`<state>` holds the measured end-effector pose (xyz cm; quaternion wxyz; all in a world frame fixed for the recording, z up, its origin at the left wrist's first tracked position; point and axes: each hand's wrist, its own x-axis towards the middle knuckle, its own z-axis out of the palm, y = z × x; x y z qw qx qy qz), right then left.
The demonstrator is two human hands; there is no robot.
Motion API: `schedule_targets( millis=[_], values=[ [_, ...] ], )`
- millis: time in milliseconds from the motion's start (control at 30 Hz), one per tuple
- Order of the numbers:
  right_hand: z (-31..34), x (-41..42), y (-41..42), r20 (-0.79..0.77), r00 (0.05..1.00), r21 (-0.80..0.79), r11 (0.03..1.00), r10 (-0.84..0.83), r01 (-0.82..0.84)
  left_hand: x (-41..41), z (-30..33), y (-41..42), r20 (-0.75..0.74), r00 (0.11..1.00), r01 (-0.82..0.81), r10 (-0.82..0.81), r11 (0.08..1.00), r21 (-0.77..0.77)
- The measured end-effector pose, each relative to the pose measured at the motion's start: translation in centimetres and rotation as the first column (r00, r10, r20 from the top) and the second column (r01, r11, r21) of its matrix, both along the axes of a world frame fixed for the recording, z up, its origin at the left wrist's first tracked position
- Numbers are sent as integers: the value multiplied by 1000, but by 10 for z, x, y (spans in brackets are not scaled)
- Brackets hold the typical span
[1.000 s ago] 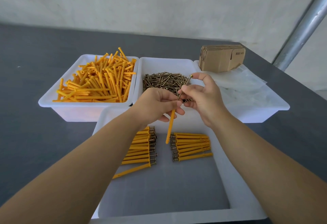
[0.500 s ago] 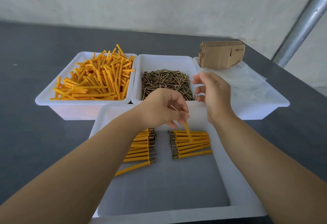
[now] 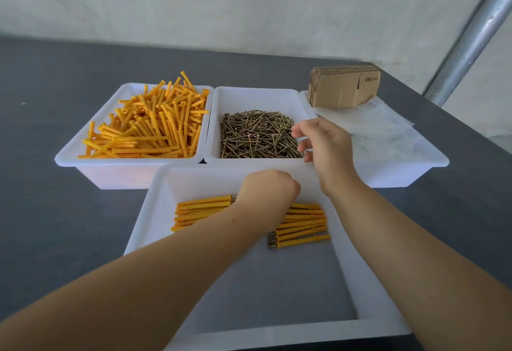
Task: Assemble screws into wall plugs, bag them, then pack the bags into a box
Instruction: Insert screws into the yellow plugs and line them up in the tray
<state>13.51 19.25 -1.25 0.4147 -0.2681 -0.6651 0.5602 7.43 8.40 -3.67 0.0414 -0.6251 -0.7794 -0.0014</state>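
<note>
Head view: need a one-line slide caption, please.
Left hand lowers over assembled plugs in the tray; right hand reaches toward screws.

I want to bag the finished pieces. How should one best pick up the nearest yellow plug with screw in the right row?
Probably pinch the nearest yellow plastic plug with screw across mid-shaft, from above; it lies flat, its near side free.

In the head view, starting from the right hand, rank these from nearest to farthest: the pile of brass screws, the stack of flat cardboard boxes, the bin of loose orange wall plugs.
From the right hand:
1. Pile of brass screws, just left of its fingers.
2. Stack of flat cardboard boxes, behind, to its right.
3. Bin of loose orange wall plugs, far left.
</note>
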Motion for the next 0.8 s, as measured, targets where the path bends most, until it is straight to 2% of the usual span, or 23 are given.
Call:
schedule_targets(
  millis=[100,200,267,333,367,433,533,633,733,800],
  values=[
    [0,1,-1,24,1000,44,999,-1,0,4,-2,1,-87,994,71,-72,997,-11],
    [-1,2,0,43,999,91,996,-9,5,-1,-1,2,-89,993,88,-82,994,63],
    [-2,3,0,58,998,148,989,-23,15,-7,4,2,-76,991,123,-109,970,208],
    [-3,2,2,88,994,244,969,-68,44,-15,15,0,-24,991,128,-131,881,455],
    [-4,2,3,104,989,293,954,-104,69,-21,21,-2,24,994,71,-103,818,570],
    [-4,1,7,133,975,368,923,-176,116,-40,33,-7,115,993,-93,21,741,665],
    [-5,1,8,235,952,452,889,-196,72,-79,36,-21,282,925,-377,254,702,603],
    [-7,-3,10,459,871,454,889,-174,-62,-112,31,-36,410,749,-658,520,657,368],
    [6,-12,13,686,708,444,869,-170,-221,-125,31,-39,401,567,-803,720,590,76],
    [19,-24,13,816,564,374,857,-123,-354,-129,30,-36,392,528,-814,753,580,-18]
  ],
)
